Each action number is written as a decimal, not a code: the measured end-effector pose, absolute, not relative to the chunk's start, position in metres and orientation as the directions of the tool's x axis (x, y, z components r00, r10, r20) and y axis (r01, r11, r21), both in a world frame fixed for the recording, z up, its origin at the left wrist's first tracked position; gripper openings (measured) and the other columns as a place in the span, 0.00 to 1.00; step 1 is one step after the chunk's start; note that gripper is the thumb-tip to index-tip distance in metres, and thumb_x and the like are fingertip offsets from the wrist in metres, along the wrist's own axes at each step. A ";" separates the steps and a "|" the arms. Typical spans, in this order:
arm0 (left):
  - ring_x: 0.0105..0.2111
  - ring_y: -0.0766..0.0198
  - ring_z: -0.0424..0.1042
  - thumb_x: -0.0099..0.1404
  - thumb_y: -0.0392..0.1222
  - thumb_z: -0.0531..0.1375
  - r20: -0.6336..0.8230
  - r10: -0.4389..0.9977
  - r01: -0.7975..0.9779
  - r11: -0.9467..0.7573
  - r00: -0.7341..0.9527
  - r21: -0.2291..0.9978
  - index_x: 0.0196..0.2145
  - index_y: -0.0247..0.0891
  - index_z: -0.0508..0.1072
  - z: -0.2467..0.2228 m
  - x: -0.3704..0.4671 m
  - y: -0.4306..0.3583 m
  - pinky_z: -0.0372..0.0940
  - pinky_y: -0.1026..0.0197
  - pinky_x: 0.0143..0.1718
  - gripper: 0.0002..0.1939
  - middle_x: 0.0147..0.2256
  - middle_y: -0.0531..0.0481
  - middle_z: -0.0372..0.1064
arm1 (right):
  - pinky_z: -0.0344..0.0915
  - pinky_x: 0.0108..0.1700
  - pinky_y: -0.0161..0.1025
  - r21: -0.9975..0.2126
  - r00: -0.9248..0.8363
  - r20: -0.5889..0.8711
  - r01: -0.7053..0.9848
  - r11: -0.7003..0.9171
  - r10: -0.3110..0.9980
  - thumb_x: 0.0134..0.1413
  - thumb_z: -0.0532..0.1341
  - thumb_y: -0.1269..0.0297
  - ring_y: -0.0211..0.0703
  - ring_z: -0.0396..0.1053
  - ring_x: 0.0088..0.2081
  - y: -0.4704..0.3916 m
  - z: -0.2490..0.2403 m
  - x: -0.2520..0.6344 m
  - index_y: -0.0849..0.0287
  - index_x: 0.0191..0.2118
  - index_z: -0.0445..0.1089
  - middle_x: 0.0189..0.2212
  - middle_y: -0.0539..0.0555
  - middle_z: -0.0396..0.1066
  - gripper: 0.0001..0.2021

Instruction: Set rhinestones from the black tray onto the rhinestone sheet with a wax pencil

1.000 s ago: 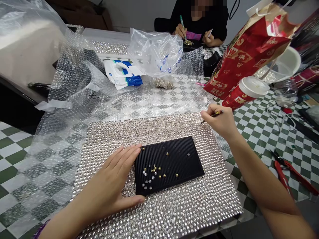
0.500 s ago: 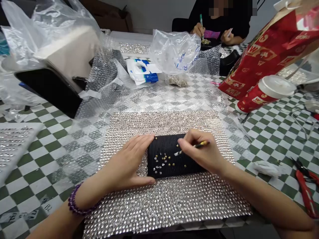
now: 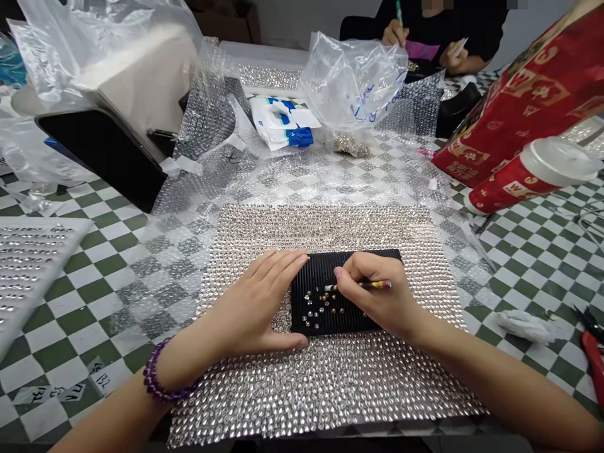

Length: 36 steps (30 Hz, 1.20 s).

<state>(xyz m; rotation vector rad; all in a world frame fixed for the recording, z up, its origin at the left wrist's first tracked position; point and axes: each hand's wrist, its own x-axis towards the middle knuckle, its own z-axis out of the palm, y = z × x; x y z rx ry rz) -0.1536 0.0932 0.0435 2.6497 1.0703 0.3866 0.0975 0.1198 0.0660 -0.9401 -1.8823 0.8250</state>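
Head view: had the left hand [image 3: 257,303] open, fingers together and thumb spread wide, bracketing the left side of a ridged black tray [image 3: 325,267] and touching it at the corners. Wore a purple beaded bracelet [image 3: 165,377] on that wrist. Had the right hand [image 3: 389,301] closed in a pencil grip on a slim patterned pen-like tool [image 3: 380,284], white tip over the tray by some loose gold and clear rhinestones [image 3: 321,309]. Couldn't tell about tip contact, too small. Had the tray lying on a big rhinestone-covered panel [image 3: 330,390], itself on a green-and-white checkered tabletop [image 3: 80,340]. Saw bubble wrap [image 3: 207,123] beyond the panel, plus a blue-and-white wipes pack [image 3: 283,124] and a clear plastic bag [image 3: 353,78]. Off to the right, spotted a red paper bag [image 3: 523,100], a red cup [image 3: 514,179] with a white lid and, at the frame edge, some red-handled pliers [image 3: 592,358]. Across the tabletop, saw another person [image 3: 472,31] holding a green pen [image 3: 399,12].
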 end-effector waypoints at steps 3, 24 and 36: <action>0.70 0.38 0.52 0.68 0.72 0.61 0.152 0.704 0.635 -0.697 0.694 0.332 0.75 0.36 0.36 0.043 -0.155 0.093 0.48 0.36 0.73 0.57 0.71 0.31 0.50 | 0.56 0.24 0.36 -0.820 -0.350 0.386 0.294 0.491 0.853 0.63 0.61 0.72 0.34 0.59 0.21 0.121 0.066 0.097 0.54 0.22 0.53 0.18 0.44 0.57 0.20; 0.69 0.38 0.55 0.70 0.74 0.56 0.143 0.710 0.652 -0.694 0.689 0.306 0.76 0.36 0.33 0.042 -0.156 0.093 0.52 0.36 0.72 0.57 0.70 0.32 0.51 | 0.57 0.23 0.41 -0.737 0.110 0.589 0.479 0.477 0.801 0.55 0.65 0.66 0.37 0.58 0.20 0.178 0.095 0.171 0.52 0.20 0.57 0.19 0.47 0.63 0.19; 0.66 0.34 0.60 0.71 0.73 0.55 0.186 0.703 0.654 -0.708 0.686 0.267 0.76 0.37 0.35 0.039 -0.158 0.093 0.59 0.33 0.67 0.54 0.70 0.33 0.53 | 0.53 0.28 0.42 -0.493 -0.162 0.490 0.758 0.426 0.856 0.55 0.62 0.70 0.38 0.55 0.22 0.197 0.082 0.206 0.53 0.19 0.53 0.17 0.47 0.58 0.19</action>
